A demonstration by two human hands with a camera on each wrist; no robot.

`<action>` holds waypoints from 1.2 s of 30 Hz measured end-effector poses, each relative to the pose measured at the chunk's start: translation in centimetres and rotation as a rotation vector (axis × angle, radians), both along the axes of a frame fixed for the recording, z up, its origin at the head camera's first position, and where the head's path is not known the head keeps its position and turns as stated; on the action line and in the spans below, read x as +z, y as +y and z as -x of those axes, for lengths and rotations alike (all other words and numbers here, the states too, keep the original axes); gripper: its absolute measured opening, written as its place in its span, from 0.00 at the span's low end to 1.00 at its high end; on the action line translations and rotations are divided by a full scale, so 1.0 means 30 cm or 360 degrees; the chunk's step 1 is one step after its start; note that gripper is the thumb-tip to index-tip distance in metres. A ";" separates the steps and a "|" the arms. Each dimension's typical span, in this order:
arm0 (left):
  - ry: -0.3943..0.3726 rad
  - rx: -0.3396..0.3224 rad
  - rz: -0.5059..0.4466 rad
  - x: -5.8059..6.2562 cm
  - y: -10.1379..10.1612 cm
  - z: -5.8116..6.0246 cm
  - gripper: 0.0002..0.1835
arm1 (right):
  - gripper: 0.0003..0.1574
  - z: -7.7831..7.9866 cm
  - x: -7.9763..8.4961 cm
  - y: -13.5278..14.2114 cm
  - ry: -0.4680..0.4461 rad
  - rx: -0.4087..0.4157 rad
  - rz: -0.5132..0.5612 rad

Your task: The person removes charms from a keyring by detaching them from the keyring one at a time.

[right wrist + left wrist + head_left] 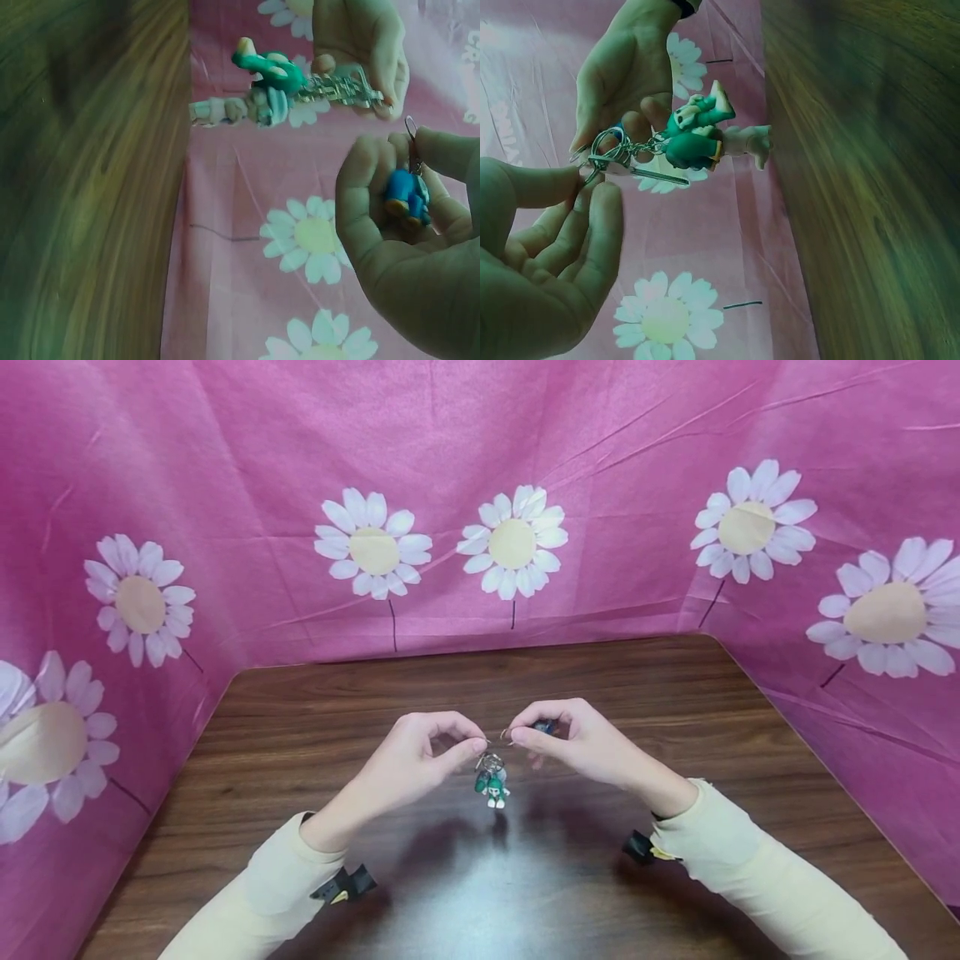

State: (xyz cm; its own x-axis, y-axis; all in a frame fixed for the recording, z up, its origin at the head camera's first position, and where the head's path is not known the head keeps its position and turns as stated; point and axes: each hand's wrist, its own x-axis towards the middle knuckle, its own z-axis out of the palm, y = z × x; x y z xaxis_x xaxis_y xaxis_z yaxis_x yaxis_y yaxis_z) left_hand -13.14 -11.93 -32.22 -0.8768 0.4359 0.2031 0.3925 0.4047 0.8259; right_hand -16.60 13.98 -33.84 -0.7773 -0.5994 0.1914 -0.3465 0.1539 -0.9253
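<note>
Blue figurine [403, 189] partly hidden, right fingers [357, 180] pinching its ring [409, 126], left fingers [606, 225] pinching crowded keyring [606, 154]

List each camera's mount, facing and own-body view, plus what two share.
Head: worn on the head, facing forward and down at the table; left hand, right hand and sleeves show.
Left wrist: on that wrist, facing the left hand and key; right hand beyond.
Right wrist: on that wrist, facing the right hand and blue toy; left hand beyond.
Both wrist views share: green toys, flowered cloth.

Pale lettering [472, 46] on the pink cloth [225, 300], at the right wrist view's edge — blurred, unreadable
</note>
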 end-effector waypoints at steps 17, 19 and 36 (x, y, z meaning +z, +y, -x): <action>-0.0551 -0.0281 -0.0323 -0.074 -0.149 0.080 0.10 | 0.25 0.218 -0.141 0.190 -0.0450 -0.0221 0.0120; -0.0603 -0.0281 -0.0342 -0.090 -0.161 0.081 0.11 | 0.25 0.245 -0.179 0.212 -0.0504 -0.0241 0.0130; -0.0654 -0.0212 -0.0381 -0.172 -0.223 0.083 0.13 | 0.20 0.350 -0.334 0.316 -0.0369 -0.0406 -0.0411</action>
